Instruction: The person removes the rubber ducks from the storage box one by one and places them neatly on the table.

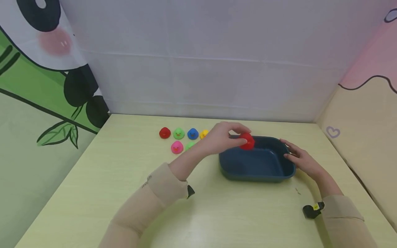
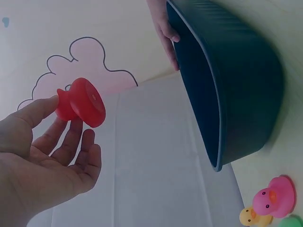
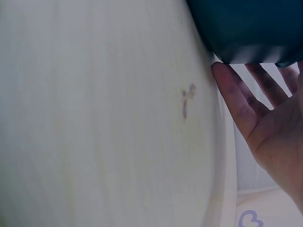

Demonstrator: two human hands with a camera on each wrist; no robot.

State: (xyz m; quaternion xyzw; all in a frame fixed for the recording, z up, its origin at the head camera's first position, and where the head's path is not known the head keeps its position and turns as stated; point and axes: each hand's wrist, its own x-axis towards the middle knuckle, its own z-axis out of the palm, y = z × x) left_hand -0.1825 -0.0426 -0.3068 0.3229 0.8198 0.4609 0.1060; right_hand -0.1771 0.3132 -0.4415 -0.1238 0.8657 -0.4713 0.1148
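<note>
My left hand [image 1: 221, 138] pinches a red rubber duck [image 1: 247, 141] between thumb and fingers, above the left part of a dark blue bin [image 1: 257, 178]. The left wrist view shows the duck [image 2: 87, 102] tipped sideways, its flat base facing away from the palm. At the bin's right end my right hand [image 1: 305, 162] rests on the rim, fingers fairly straight. From the right wrist, that hand [image 3: 270, 120] touches the bin's outer wall [image 3: 251, 33]. Inside the bin, the visible floor is bare; the left hand and duck cover part of it.
Left of the bin stand small rubber ducks: a red one [image 1: 164, 133], a green one [image 1: 179, 133], a blue one [image 1: 193, 133], a partly covered yellow one [image 1: 203, 134], a pink one [image 1: 177, 147] and a half-hidden light green one [image 1: 189, 146]. A pale wall [image 1: 217, 86] closes off the table's back.
</note>
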